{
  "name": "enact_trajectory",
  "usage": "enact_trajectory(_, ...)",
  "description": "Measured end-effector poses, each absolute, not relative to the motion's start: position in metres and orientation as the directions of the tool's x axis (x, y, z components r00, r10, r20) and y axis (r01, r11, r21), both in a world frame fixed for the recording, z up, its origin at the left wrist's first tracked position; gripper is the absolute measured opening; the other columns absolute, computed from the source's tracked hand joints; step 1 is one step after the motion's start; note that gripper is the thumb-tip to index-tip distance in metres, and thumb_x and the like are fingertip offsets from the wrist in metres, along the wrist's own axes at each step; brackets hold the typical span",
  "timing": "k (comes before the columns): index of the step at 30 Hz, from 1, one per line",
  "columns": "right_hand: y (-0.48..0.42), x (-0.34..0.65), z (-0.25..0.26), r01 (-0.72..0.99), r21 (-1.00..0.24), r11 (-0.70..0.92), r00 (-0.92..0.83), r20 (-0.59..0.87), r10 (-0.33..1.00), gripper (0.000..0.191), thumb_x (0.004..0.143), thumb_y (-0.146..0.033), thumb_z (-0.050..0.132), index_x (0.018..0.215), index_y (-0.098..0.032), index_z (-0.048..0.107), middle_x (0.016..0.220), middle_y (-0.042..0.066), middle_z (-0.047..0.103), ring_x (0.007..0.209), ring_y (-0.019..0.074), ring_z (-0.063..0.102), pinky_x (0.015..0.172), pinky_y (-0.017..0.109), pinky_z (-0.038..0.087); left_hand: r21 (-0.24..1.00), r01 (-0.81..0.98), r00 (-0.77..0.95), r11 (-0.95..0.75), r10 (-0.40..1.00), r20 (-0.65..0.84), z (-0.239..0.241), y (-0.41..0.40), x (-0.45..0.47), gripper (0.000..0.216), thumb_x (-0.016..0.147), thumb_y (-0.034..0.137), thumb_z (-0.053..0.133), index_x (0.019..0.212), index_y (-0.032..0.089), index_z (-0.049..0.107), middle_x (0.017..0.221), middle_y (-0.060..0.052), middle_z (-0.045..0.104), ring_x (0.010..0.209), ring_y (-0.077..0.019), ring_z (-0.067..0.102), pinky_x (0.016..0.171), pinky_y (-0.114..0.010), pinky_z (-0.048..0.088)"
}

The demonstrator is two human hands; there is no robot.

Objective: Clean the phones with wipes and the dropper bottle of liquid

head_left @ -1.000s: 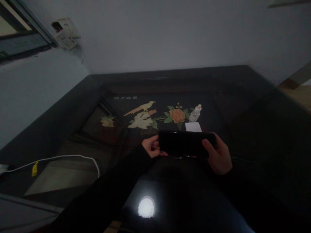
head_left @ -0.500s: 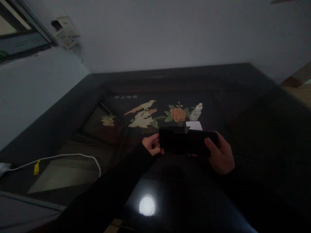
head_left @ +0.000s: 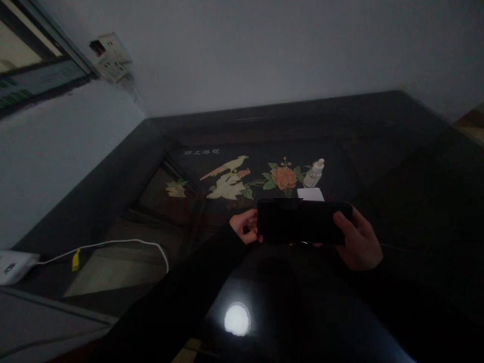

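A black oblong object (head_left: 291, 225) with rounded corners, perhaps a phone or a case, is held level above the dark glossy table. My right hand (head_left: 360, 239) grips its right end, thumb on the near face and fingers behind. At the left end, my left hand (head_left: 245, 227) pinches the edge with curled fingers. Something small and shiny shows under its lower edge, too dark to name. Just beyond it lies a white piece (head_left: 310, 194), like paper, partly covered. Behind that stands a small clear bottle (head_left: 313, 175) with a white top.
The table (head_left: 264, 118) bears a bird-and-flower picture (head_left: 230, 181). A white cable (head_left: 113, 242) with a yellow tag (head_left: 76, 260) runs from a white box (head_left: 17, 267) on the left. Wall sockets (head_left: 111, 56) are at upper left. A round light reflection glows near the front.
The view has shifted a little, so the whole scene sits further right. Both hands still hold the black oblong object, whose face shows slightly more plainly.
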State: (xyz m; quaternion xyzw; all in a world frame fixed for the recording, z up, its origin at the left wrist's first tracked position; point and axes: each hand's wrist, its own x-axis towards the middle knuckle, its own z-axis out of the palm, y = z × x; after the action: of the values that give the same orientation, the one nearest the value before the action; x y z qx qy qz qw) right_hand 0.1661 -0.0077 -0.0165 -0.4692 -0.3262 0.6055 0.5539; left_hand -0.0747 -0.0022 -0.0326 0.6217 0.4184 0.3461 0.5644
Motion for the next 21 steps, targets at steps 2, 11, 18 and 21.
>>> enact_trajectory(2,-0.007,0.166,-0.017,-0.383,-0.905,-0.184,0.058,-0.223,0.973,0.026,0.065,-0.040,0.071,0.080,-0.024,0.056,0.067,-0.002,0.059,0.060,0.0177,0.062,0.047,0.030,0.054,0.994,0.110,0.427,-0.018,0.904,-0.031,-0.033,-0.002,-0.076,0.026,0.068,0.016,0.053,0.093,0.013,0.049,0.059,0.003,0.054,0.050,-0.0071,0.055,0.053,-0.019,0.040)
enact_trajectory(11,-0.004,0.166,-0.020,-0.372,-0.899,-0.231,0.049,-0.268,0.962,0.028,0.067,-0.040,0.068,0.087,-0.025,0.056,0.078,-0.001,0.063,0.062,0.0173,0.062,0.044,0.028,0.054,0.991,-0.117,0.486,0.066,0.874,-0.001,-0.043,0.002,-0.082,0.046,0.075,0.041,0.060,0.109,0.011,0.048,0.068,-0.002,0.061,0.054,-0.0111,0.061,0.053,-0.022,0.047)
enact_trajectory(18,-0.004,0.164,-0.021,-0.322,-0.921,-0.219,0.020,-0.238,0.971,0.026,0.070,-0.041,0.066,0.086,-0.023,0.056,0.075,0.000,0.062,0.066,0.0187,0.063,0.045,0.028,0.054,0.957,-0.177,0.437,0.229,0.890,-0.132,-0.028,0.003,-0.090,0.050,0.070,0.032,0.067,0.115,0.013,0.056,0.081,-0.006,0.068,0.074,-0.0151,0.065,0.062,-0.023,0.053)
enact_trajectory(21,-0.005,0.166,-0.024,-0.254,-0.947,-0.196,-0.007,-0.201,0.980,0.024,0.071,-0.040,0.066,0.085,-0.023,0.056,0.080,0.000,0.063,0.074,0.0198,0.063,0.050,0.028,0.055,0.990,-0.081,0.327,0.112,0.942,-0.080,-0.022,0.005,-0.091,0.047,0.075,0.031,0.060,0.119,0.016,0.054,0.091,-0.004,0.067,0.077,-0.0125,0.063,0.063,-0.022,0.054)
